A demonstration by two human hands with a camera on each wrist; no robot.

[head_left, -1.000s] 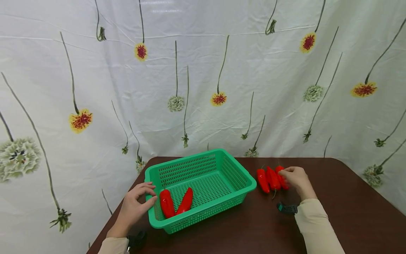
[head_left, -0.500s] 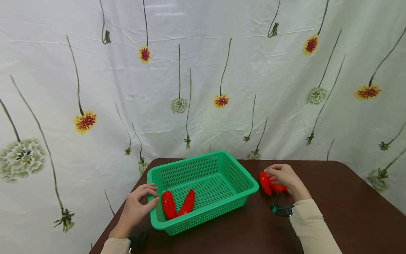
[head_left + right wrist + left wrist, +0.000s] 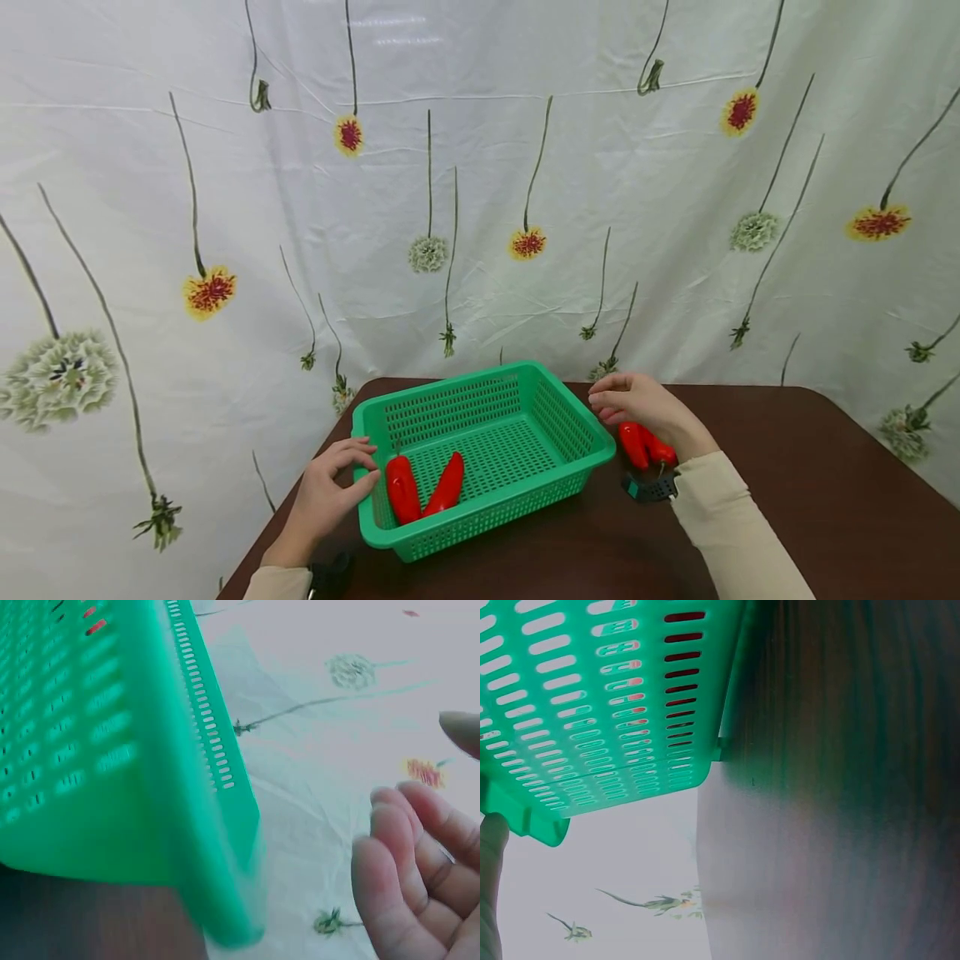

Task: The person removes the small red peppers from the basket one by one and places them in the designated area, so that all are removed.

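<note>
A green plastic basket (image 3: 491, 517) stands on the table with two red peppers, one upright-looking pepper (image 3: 402, 492) and one slanted pepper (image 3: 446, 486), at its left end. My left hand (image 3: 322, 496) holds the basket's left rim, thumb and fingers curved at it; the left wrist view shows one digit (image 3: 491, 847) meeting the rim. Beside the right rim hovers my right hand (image 3: 645, 408), its fingers loosely bent and thumb apart; the right wrist view shows nothing between them. Behind that wrist, red peppers (image 3: 633, 446) lie on the table, partly hidden.
The dark brown table (image 3: 555, 558) has a rounded far right corner. A pale curtain (image 3: 480, 208) printed with flowers hangs right behind it. Each wrist wears a dark strap; the right strap (image 3: 651, 487) hangs near the peppers.
My right hand has moved left from the rightmost table pepper to beside the basket's right rim. The left hand stays at the left rim. The head view has shifted slightly.
</note>
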